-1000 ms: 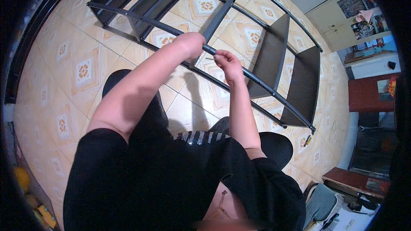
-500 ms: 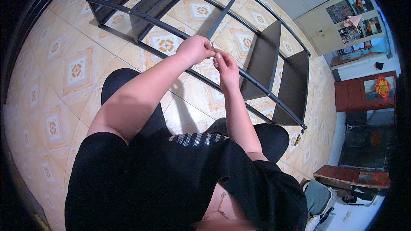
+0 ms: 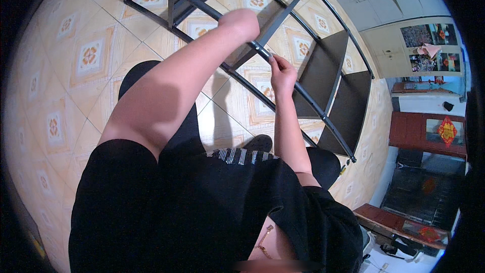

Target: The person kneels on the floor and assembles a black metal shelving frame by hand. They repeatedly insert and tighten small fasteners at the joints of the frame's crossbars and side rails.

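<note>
On the tiled floor (image 3: 76, 86) lies a dark metal shelf frame (image 3: 323, 76), flat on its side, with its long front rail (image 3: 303, 93) running from the upper left toward the lower right. Both of the person's hands meet on that rail near its middle. The left hand (image 3: 242, 23) is curled over the rail from above; only its back and wrist show, so whether the fingers are fully closed round the tube cannot be told. Just beside it, lower along the rail, the right hand (image 3: 282, 73) has its fingers drawn together, pinching at a short silvery fitting (image 3: 260, 50) on the rail between the two hands. Behind the rail, dark shelf boards (image 3: 348, 111) stand between the frame's thin bars, with the patterned tiles showing through the open bays. Nearer than the rail, the person's black shirt (image 3: 202, 207) and dark trousers (image 3: 177, 126) fill the lower view. Well beyond the frame's far end, pale cabinets (image 3: 384, 5) line the wall, and a dark red wooden piece of furniture (image 3: 424, 131) stands to the right of them.
</note>
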Motion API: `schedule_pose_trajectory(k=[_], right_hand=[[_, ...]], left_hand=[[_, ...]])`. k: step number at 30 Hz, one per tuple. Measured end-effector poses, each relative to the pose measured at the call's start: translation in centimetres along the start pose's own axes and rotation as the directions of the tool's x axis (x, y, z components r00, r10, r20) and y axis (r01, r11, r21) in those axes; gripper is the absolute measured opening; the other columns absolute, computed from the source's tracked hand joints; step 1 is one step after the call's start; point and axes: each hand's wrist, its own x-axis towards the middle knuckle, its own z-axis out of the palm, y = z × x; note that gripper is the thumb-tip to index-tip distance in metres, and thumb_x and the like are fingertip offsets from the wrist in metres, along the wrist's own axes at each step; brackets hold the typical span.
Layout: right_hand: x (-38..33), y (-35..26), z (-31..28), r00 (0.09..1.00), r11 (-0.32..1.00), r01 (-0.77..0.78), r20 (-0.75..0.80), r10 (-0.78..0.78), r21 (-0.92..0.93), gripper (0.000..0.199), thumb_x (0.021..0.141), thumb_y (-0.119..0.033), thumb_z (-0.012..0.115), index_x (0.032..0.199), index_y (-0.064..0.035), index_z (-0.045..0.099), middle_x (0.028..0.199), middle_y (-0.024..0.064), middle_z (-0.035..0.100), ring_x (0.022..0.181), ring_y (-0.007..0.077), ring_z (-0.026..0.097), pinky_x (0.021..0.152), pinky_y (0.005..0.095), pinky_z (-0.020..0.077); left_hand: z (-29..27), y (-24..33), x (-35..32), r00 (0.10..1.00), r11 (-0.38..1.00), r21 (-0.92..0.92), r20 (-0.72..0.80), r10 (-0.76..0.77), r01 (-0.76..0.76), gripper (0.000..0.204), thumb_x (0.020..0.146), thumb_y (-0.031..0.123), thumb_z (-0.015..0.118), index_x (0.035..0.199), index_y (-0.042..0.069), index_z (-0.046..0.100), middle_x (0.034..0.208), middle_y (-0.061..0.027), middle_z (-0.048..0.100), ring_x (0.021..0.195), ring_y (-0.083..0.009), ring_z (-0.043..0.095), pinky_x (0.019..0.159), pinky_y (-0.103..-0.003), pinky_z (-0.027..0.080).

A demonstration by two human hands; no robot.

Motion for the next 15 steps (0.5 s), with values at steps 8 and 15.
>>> schedule_pose_trajectory(k=[8, 15], right_hand=[[1.6, 2.1, 2.8, 0.934, 0.826, 0.349, 0.087, -0.348, -0.442, 0.015, 0.080, -0.018, 0.069, 0.091, -0.0083, 0.072, 0.078, 0.0141, 0.064, 0.069, 0.0312, 0.063, 0.065, 0.0371, 0.0501], [2.2, 2.9, 3.0, 0.919, 0.797, 0.386, 0.119, -0.375, -0.464, 0.013, 0.081, -0.017, 0.067, 0.088, -0.0077, 0.071, 0.075, 0.0132, 0.063, 0.070, 0.0324, 0.061, 0.065, 0.0403, 0.0493]], left_hand=[[-1.7, -0.5, -0.8, 0.999, 0.994, 0.111, 0.053, 0.001, -0.007, 0.035, 0.091, 0.035, 0.052, 0.101, 0.004, 0.067, 0.101, -0.0150, 0.067, 0.093, -0.0313, 0.065, 0.081, -0.042, 0.051], [-2.8, 0.3, -1.8, 0.990, 0.990, 0.142, 0.133, -0.036, 0.017, 0.034, 0.090, 0.034, 0.053, 0.097, 0.004, 0.068, 0.093, -0.0132, 0.068, 0.084, -0.0281, 0.067, 0.076, -0.039, 0.052]])
